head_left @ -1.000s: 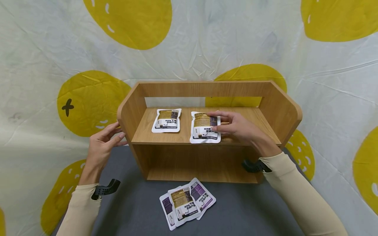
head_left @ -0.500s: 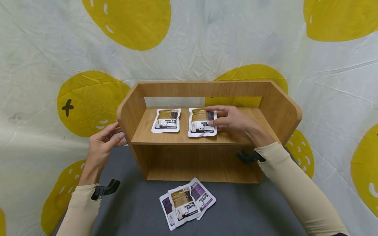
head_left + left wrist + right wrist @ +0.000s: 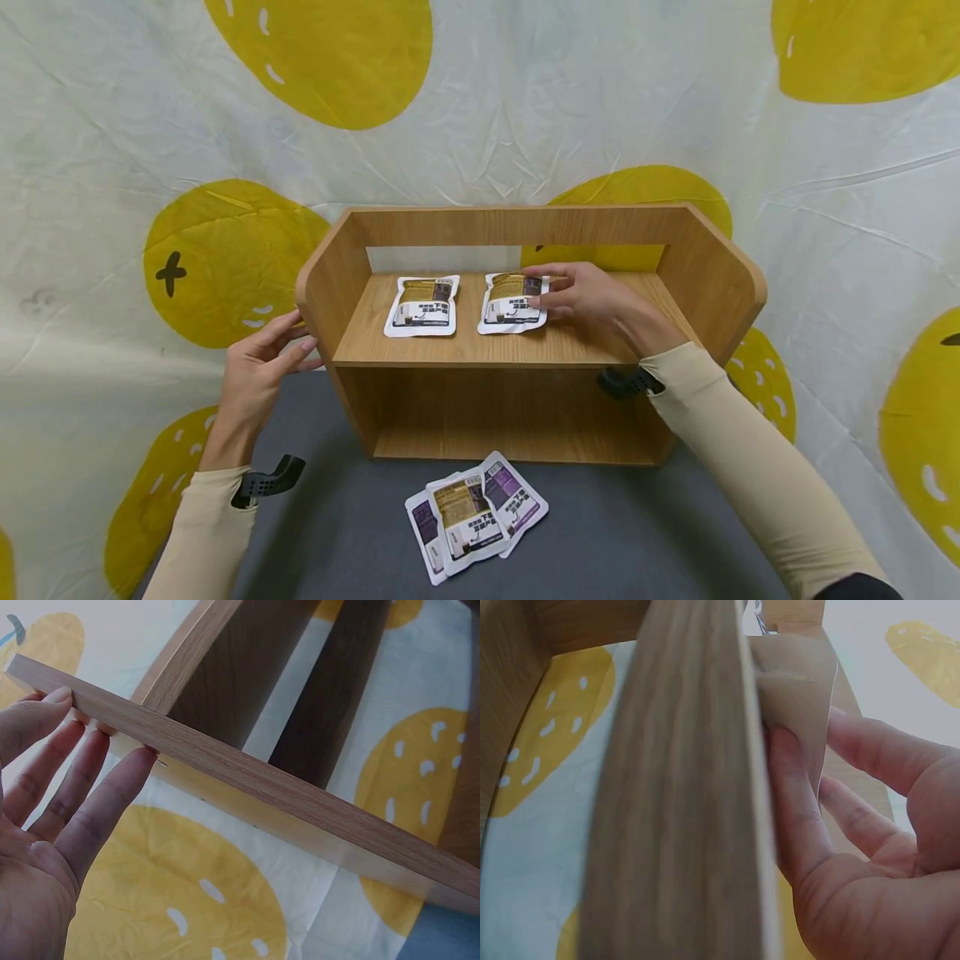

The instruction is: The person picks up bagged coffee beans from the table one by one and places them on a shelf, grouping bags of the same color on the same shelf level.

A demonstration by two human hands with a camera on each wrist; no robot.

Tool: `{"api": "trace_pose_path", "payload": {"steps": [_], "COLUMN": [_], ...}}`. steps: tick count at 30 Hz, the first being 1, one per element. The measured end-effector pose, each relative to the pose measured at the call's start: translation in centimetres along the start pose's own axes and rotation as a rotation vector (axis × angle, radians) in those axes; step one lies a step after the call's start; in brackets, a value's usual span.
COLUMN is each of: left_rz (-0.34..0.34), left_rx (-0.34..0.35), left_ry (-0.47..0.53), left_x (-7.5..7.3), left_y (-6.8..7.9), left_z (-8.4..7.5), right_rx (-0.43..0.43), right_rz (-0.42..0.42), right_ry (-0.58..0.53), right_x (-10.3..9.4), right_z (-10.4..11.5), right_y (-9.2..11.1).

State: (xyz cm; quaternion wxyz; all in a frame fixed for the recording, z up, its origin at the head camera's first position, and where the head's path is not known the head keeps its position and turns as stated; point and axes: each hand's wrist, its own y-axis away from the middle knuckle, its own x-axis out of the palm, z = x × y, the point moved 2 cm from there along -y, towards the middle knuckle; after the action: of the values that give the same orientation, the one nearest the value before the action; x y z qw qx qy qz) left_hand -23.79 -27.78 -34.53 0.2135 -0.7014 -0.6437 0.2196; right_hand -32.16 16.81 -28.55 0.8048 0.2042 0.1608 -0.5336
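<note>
held pouch partly hidden, left sleeve cropped

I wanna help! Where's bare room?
Free: the lower shelf of the tan wooden rack, between its side walls; the dark grey tabletop beside the fanned, flat white-edged pouches. Crowded: the upper shelf, around two gold-and-white pouches and the right hand.

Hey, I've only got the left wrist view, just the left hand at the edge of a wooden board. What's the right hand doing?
Observer: The right hand pinches a gold-labelled pouch at the upper level of the wooden shelf.
Operator: Okay, is anything else up on that level?
Observer: Yes, a second gold-labelled pouch lies to the left of it, with a gap between them.
Operator: And what's down in front?
Observer: On the dark grey surface, a third gold-labelled pouch overlaps two purple-labelled pouches.
</note>
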Motion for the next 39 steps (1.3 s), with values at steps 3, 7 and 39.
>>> {"api": "trace_pose_path", "payload": {"steps": [3, 7, 39], "left_rz": [-0.002, -0.002, -0.004], "left_rx": [0.001, 0.002, 0.0], "left_ry": [0.005, -0.002, -0.02], "left_x": [0.0, 0.0, 0.0], "left_y": [0.0, 0.0, 0.0], "left_z": [0.0, 0.0, 0.0], "right_rx": [0.009, 0.015, -0.016], "right_rz": [0.006, 0.025, -0.033], "right_ry": [-0.022, -0.081, 0.128], "right_x": [0.0, 0.0, -0.7], "right_z": [0.0, 0.0, 0.3], "right_y": [-0.5, -0.9, 0.7]}}
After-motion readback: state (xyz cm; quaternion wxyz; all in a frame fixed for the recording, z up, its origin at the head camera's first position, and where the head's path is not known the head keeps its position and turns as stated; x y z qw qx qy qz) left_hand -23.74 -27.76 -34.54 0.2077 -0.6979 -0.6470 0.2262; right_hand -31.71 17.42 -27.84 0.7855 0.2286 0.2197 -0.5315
